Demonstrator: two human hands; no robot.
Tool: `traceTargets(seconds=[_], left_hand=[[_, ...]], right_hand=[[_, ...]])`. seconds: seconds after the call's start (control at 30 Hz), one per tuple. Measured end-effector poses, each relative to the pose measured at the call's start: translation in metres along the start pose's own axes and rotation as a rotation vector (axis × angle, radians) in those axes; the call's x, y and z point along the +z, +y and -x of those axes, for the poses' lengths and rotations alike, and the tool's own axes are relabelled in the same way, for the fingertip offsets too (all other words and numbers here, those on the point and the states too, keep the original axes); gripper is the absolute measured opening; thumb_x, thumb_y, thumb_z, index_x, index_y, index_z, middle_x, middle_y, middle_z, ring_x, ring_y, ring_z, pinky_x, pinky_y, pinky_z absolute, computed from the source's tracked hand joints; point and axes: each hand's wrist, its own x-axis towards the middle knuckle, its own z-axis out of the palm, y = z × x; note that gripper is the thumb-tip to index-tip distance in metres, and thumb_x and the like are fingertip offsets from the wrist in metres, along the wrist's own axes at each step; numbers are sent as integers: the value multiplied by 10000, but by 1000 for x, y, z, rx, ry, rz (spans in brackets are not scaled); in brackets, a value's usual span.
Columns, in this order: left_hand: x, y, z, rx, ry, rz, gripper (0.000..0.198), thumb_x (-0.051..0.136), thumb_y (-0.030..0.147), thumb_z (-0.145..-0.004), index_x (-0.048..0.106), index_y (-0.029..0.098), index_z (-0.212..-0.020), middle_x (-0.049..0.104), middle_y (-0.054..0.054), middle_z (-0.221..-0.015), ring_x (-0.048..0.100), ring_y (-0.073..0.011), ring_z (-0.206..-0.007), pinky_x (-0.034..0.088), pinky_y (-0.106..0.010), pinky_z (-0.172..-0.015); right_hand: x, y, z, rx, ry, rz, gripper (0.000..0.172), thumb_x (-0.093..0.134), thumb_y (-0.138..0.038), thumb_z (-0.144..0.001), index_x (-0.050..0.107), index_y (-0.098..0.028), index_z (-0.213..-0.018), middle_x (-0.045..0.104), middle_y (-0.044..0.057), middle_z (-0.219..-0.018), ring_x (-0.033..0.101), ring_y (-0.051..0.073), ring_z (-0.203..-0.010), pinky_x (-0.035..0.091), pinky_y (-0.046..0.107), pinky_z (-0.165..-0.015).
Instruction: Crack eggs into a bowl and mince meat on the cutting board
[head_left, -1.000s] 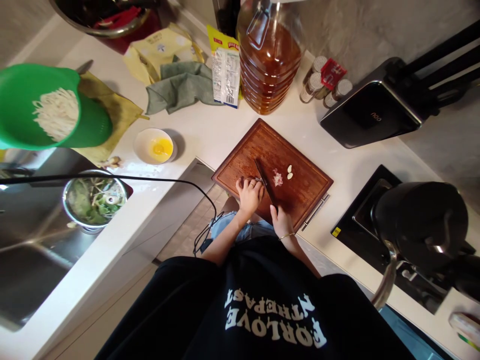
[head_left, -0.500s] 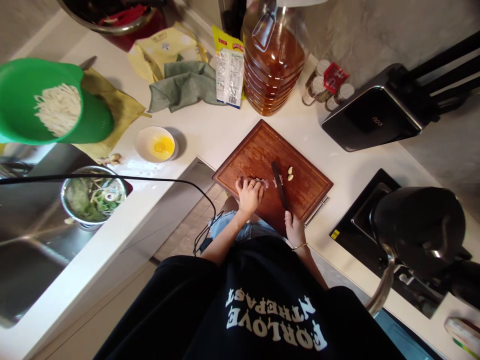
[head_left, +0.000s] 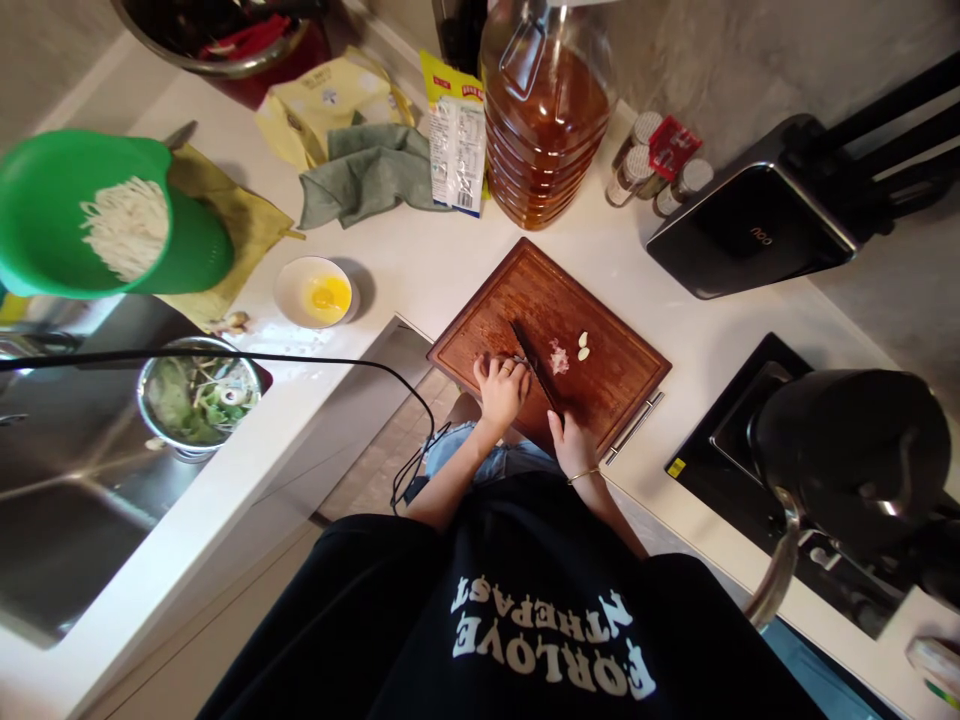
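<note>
On a brown wooden cutting board (head_left: 480, 300), my right hand (head_left: 574, 443) grips the handle of a dark-bladed knife (head_left: 529, 350). Its blade lies beside the fingertips of my left hand (head_left: 502, 388). Those left fingers are curled down against the board over a pinkish piece of food, mostly hidden beneath them. A small heap of chopped pinkish bits (head_left: 559, 358) sits just right of the blade. Two pale peeled garlic cloves (head_left: 583, 346) lie further right.
Left of the board stand a bowl of egg (head_left: 286, 292), a green basket (head_left: 45, 210) of white noodles and a sink (head_left: 82, 550) holding a strainer of greens (head_left: 187, 395). An oil jug (head_left: 547, 140), a knife block (head_left: 750, 230) and a black pot (head_left: 847, 450) surround it. A black cable (head_left: 315, 357) crosses the left.
My right hand has brought the knife leftward, from beside the garlic to my left fingertips. This uncovers the chopped heap. My left hand stays nearly in place.
</note>
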Motion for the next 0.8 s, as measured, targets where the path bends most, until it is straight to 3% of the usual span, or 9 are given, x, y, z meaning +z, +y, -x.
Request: traceTargets(seconds=[0.23,0.53,0.8], left_hand=[[0,0,1,12,15,-19,255,386,329,-902,621,233,-887,632,-59,-906,492,-249,-997,152,-518,-1047],[2,-2,1,-25,16,39,254,394,326,-897,626,228,-871,630,-63,-909,484,-253,-1011,135,-520,-1056],[0,-2,2,-6,15,-5,257,385,324,-903,625,233,-890,633,-60,-908,487,-249,-1004,138,-521,-1049]], right_hand=[[0,-8,-10,-9,22,11,493,257,-479,-943,608,-132,-965,684,124,-782,634,199,-669,333,255,-564],[14,45,18,-45,77,-257,587,213,-531,-925,622,-134,-1067,684,147,-959,638,231,-881,439,300,-748],[15,24,-2,22,90,-311,588,231,-547,-912,614,-141,-1097,690,141,-936,643,231,-865,448,302,-731]])
